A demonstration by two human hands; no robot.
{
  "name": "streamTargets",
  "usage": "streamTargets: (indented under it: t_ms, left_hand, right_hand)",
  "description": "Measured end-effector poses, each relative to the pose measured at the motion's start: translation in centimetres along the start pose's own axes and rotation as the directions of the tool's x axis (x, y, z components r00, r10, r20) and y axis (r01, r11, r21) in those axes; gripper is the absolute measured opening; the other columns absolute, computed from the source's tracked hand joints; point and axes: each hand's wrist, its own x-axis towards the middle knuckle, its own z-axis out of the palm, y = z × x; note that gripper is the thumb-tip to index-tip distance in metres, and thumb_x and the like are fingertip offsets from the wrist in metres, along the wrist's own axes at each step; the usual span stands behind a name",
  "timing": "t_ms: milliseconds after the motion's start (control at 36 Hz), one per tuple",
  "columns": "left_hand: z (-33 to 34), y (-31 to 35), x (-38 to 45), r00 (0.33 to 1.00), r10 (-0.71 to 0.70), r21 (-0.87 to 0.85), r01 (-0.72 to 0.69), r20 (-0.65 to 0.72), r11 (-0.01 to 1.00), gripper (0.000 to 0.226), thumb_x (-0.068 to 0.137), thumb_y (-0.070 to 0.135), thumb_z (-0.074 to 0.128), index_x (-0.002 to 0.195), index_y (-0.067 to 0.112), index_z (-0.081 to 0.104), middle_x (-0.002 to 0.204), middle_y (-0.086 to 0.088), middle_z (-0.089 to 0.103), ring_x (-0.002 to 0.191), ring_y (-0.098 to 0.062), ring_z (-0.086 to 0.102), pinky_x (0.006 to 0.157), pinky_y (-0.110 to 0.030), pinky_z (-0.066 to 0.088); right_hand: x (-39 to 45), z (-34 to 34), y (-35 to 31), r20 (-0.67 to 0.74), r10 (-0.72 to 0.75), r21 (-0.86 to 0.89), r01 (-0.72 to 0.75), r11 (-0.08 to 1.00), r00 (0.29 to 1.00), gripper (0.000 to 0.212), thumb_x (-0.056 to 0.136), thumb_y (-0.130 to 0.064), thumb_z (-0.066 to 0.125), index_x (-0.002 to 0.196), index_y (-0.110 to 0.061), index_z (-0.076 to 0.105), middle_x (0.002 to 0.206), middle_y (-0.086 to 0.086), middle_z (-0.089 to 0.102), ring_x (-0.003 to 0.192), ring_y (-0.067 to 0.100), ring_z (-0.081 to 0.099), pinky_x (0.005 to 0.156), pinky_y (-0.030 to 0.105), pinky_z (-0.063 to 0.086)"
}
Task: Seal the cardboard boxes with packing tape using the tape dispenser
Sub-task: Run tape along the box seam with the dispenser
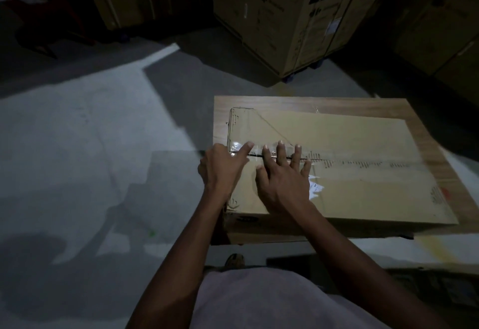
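A flat brown cardboard box (363,191) lies on a wooden table top (324,104). Clear packing tape (363,159) runs along its centre seam from the left edge towards the right. My left hand (224,166) lies at the box's left end, its fingers stretched flat onto the tape at the corner. My right hand (283,173) lies beside it with fingers spread straight, pressing on the tape over the seam. No tape dispenser is in view.
Tall printed cartons (290,15) stand behind the table, with more stacked at the far right (445,30). Grey concrete floor (85,134) stretches to the left. A dark red object (44,17) stands at the back left. My foot (234,260) shows under the table's near edge.
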Motion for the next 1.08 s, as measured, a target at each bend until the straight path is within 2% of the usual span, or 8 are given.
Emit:
streamTargets:
  t_ms: [139, 333, 500, 667, 806, 861, 944, 1083]
  left_hand:
    - [0.5, 0.5, 0.3, 1.000, -0.024, 0.004, 0.024, -0.007, 1.000, 0.049, 0.088, 0.057, 0.070, 0.087, 0.008, 0.071, 0.084, -0.008, 0.071, 0.075, -0.028, 0.068, 0.068, -0.040, 0.059]
    - [0.2, 0.7, 0.2, 0.998, -0.042, -0.012, 0.042, 0.037, 0.999, 0.048, 0.093, 0.047, 0.068, 0.069, 0.006, 0.063, 0.063, -0.002, 0.056, 0.068, -0.032, 0.064, 0.056, -0.032, 0.043]
    - [0.3, 0.1, 0.1, 0.999, 0.023, -0.008, -0.022, 0.040, 1.000, 0.048, 0.102, 0.042, 0.055, 0.066, 0.010, 0.056, 0.076, -0.019, 0.068, 0.073, -0.039, 0.065, 0.060, -0.033, 0.037]
    - [0.2, 0.6, -0.8, 0.998, 0.054, 0.188, -0.057, 0.021, 0.980, 0.052, 0.106, 0.044, 0.044, 0.099, 0.001, 0.072, 0.092, -0.020, 0.072, 0.085, -0.038, 0.069, 0.075, -0.042, 0.056]
    - [1.1, 2.0, -1.8, 0.960, 0.278, 0.553, -0.251, 0.036, 0.794, 0.019, 0.100, 0.016, 0.060, 0.117, 0.012, 0.067, 0.105, -0.007, 0.072, 0.087, -0.023, 0.071, 0.068, -0.034, 0.055]
    - [1.9, 2.3, -1.9, 0.931, 0.356, 0.606, -0.325, 0.073, 0.726, 0.024, 0.091, 0.010, 0.068, 0.114, 0.015, 0.071, 0.109, -0.004, 0.071, 0.096, -0.020, 0.068, 0.083, -0.032, 0.054]
    - [3.7, 2.8, -2.5, 0.875, 0.464, 0.546, -0.456, 0.134, 0.702, 0.024, 0.103, 0.023, 0.054, 0.121, 0.015, 0.068, 0.121, -0.005, 0.067, 0.114, -0.024, 0.060, 0.114, -0.042, 0.034]
    - [5.9, 5.0, -4.2, 0.841, 0.495, 0.370, -0.540, 0.217, 0.756, 0.034, 0.106, 0.034, 0.046, 0.125, 0.012, 0.064, 0.124, -0.010, 0.065, 0.114, -0.027, 0.058, 0.103, -0.039, 0.042]
  right_hand:
    - [0.6, -0.8, 0.0, 0.030, 0.000, 0.015, 0.000, 1.000, 1.000, 0.062, 0.107, -0.054, 0.021, 0.166, -0.037, 0.016, 0.176, 0.001, 0.000, 0.159, 0.037, -0.019, 0.124, 0.065, -0.008]
    - [-0.4, -1.6, 2.0, 0.000, -0.047, 0.056, 0.047, 0.997, 0.999, 0.055, 0.111, -0.050, 0.020, 0.165, -0.041, 0.020, 0.176, 0.000, 0.004, 0.162, 0.033, -0.005, 0.129, 0.056, 0.002]
    - [-1.2, -3.1, 5.7, -0.002, 0.156, -0.004, -0.156, 0.988, 0.988, 0.052, 0.111, -0.050, 0.022, 0.163, -0.047, 0.023, 0.176, 0.005, 0.003, 0.160, 0.043, -0.009, 0.125, 0.065, 0.001]
    - [-1.9, -3.2, 7.3, -0.036, 0.192, -0.015, -0.193, 0.981, 0.981, 0.052, 0.112, -0.046, 0.022, 0.164, -0.044, 0.025, 0.176, 0.002, -0.001, 0.159, 0.042, -0.013, 0.125, 0.065, 0.001]
    - [-1.1, -3.7, 7.6, 0.019, 0.144, -0.007, -0.144, 0.990, 0.989, 0.053, 0.112, -0.042, 0.026, 0.165, -0.037, 0.027, 0.177, 0.000, -0.001, 0.159, 0.039, -0.016, 0.125, 0.064, 0.001]
    - [-0.8, -3.9, 8.0, 0.043, 0.117, -0.008, -0.117, 0.993, 0.992, 0.053, 0.112, -0.041, 0.027, 0.165, -0.035, 0.028, 0.177, 0.000, 0.001, 0.160, 0.039, -0.014, 0.124, 0.065, 0.003]
    - [-0.3, -4.5, 8.4, 0.072, 0.084, 0.017, -0.085, 0.996, 0.994, 0.052, 0.112, -0.039, 0.029, 0.164, -0.033, 0.031, 0.176, 0.000, 0.007, 0.161, 0.038, -0.008, 0.123, 0.066, 0.004]
    - [-0.2, -5.5, 10.0, 0.024, -0.025, 0.042, 0.024, 0.999, 0.999, 0.047, 0.113, -0.036, 0.029, 0.157, -0.029, 0.043, 0.168, 0.001, 0.030, 0.155, 0.029, 0.022, 0.117, 0.057, 0.019]
